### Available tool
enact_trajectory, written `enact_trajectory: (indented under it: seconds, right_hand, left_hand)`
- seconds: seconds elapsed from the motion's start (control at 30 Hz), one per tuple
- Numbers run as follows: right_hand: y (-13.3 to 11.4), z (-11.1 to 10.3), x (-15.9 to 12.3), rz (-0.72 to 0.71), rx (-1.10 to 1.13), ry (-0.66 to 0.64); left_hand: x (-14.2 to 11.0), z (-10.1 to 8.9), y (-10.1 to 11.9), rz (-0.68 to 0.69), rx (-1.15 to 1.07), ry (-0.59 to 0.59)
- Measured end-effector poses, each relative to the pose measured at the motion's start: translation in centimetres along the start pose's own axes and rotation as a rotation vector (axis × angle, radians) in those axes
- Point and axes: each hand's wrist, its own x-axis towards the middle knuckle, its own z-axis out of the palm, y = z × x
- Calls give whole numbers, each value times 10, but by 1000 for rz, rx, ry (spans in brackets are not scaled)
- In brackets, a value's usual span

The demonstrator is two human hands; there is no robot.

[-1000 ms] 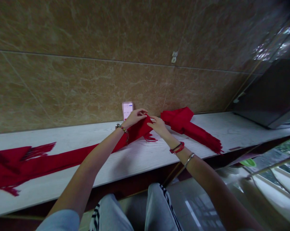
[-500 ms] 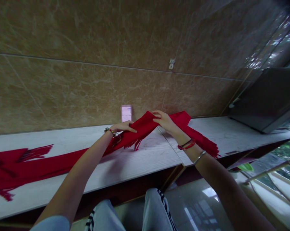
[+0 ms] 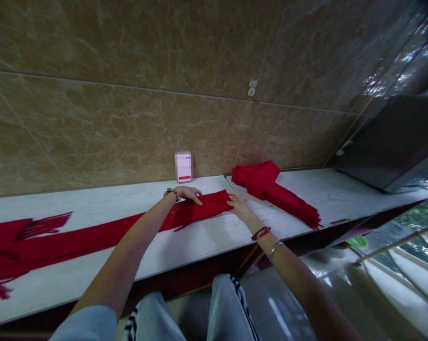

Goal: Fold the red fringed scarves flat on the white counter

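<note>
A long red fringed scarf [image 3: 110,234] stretches along the white shelf, its right part doubled over into a flat band. My left hand [image 3: 188,193] grips the upper edge of this folded part, its thumb on the cloth. At the band's right end, my right hand [image 3: 237,205] has its fingers closed on the short edge. Some fringe shows under the fold's lower side. Further right lies a second red scarf [image 3: 261,182], folded over itself with a fringed end towards the shelf's front edge.
A phone [image 3: 184,168] with a lit screen leans on the brown marbled wall [image 3: 128,123]. The white shelf [image 3: 214,232] runs along the wall. A dark grey box-like appliance [image 3: 391,142] stands at the right end. A small white hook [image 3: 252,87] is on the wall.
The scarf's right end was lifted and drawn out to the right, then lowered flat on the shelf. My right hand moved out with it and came down; my left hand shifted left.
</note>
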Motion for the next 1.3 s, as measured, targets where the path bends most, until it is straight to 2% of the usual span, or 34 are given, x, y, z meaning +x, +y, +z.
enact_trajectory:
  seconds: [0.1, 0.17, 0.23, 0.3, 0.37, 0.43, 0.53, 0.6, 0.67, 0.77, 0.9, 1.03, 1.2, 1.3]
  right_hand:
    - [27, -1, 4, 23, -137, 57]
    - [37, -4, 10, -2, -232, 112]
    - [42, -9, 17, -34, -315, 157]
    - [42, -15, 24, -53, -379, 179]
    - [39, -20, 29, -58, -439, 194]
    - [33, -23, 30, -94, -526, 201]
    - [24, -18, 24, -345, -835, 139]
    - [22, -13, 17, -550, -1067, 13]
    - [26, -9, 10, -638, -1215, -142]
    - [36, -9, 6, -623, -1326, -269]
    - [40, -13, 9, -574, -1386, -300]
    - [36, -18, 14, -476, -1425, -360]
    - [33, -27, 17, -394, -1426, -398]
    - [20, -18, 16, -403, -1451, -354]
  left_hand:
    - [23, 14, 0, -18, 133, 41]
    - [28, 19, 3, -21, 155, 52]
    - [24, 25, 6, -34, 219, 118]
    - [13, 37, 11, -36, 321, 244]
    - [-1, 57, 14, -8, 421, 336]
    - [-14, 80, 14, 32, 474, 349]
    - [-27, 108, 10, 78, 492, 343]
    - [-30, 117, 7, 101, 477, 347]
    - [-31, 120, 7, 114, 463, 351]
    - [-34, 121, 9, 84, 438, 367]
    - [-51, 123, -1, -71, 386, 382]
    - [-89, 126, -32, -190, 372, 358]
    - [-141, 131, -59, -209, 410, 366]
    - [-160, 126, -65, -247, 428, 443]
